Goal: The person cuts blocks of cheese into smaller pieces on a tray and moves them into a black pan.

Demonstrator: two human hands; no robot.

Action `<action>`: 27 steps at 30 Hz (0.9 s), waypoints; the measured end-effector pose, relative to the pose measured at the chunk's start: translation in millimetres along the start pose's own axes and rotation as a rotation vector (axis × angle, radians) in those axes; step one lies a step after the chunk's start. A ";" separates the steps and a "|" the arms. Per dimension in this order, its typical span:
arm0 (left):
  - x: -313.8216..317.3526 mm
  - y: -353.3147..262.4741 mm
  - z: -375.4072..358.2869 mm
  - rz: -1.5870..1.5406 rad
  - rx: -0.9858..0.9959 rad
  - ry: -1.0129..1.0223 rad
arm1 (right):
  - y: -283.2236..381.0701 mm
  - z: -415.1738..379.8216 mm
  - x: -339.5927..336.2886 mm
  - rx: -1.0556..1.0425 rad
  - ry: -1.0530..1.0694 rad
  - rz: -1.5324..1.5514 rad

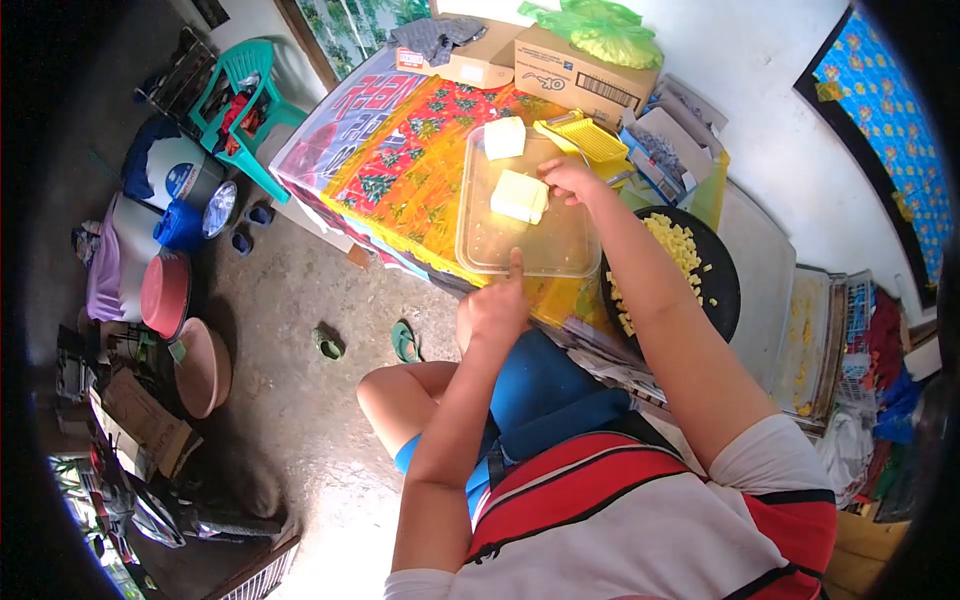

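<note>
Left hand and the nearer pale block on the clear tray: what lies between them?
No separate object: the head view shows only the floor of the clear tray between the left hand and the nearer pale block.

R forearm hides part of the blk pan & prob. some pale cubes. L hand: curled fingertips out of sight. R hand: can't tell if its grip closes on the pale block. Green bag contents unclear; carton's small print illegible. Blue floral cloth cut off by dark lens edge.
</note>
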State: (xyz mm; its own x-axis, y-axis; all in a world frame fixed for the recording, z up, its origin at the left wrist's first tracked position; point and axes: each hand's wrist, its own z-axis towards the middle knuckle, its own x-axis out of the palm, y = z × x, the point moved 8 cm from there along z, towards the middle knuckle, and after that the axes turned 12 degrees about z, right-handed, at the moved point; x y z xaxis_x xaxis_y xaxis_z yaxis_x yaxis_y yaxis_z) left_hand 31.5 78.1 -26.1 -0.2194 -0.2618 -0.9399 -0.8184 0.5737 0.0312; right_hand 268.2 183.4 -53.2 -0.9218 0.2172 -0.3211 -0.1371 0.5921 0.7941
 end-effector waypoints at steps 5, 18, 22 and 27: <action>-5.9 1.0 -4.0 -0.048 0.029 -0.069 | -8.7 -1.0 -5.7 -0.115 -0.064 0.021; 2.8 3.3 3.8 -0.282 0.023 -0.339 | -19.9 -52.3 33.5 -0.157 -0.004 0.276; -0.7 0.3 -2.0 -0.329 0.015 -0.383 | -20.1 -45.5 38.4 -0.179 0.011 0.275; -2.1 -3.1 -2.0 -0.354 0.025 -0.379 | -19.8 -45.5 34.4 -0.217 -0.081 0.266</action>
State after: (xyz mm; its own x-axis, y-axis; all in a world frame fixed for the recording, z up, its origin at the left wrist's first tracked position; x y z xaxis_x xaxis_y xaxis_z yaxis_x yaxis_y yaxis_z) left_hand 33.4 75.4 -23.6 0.2803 -0.1460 -0.9487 -0.7940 0.5202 -0.3147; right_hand 222.7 143.8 -56.5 -0.9051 0.4075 -0.1215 0.0218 0.3297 0.9439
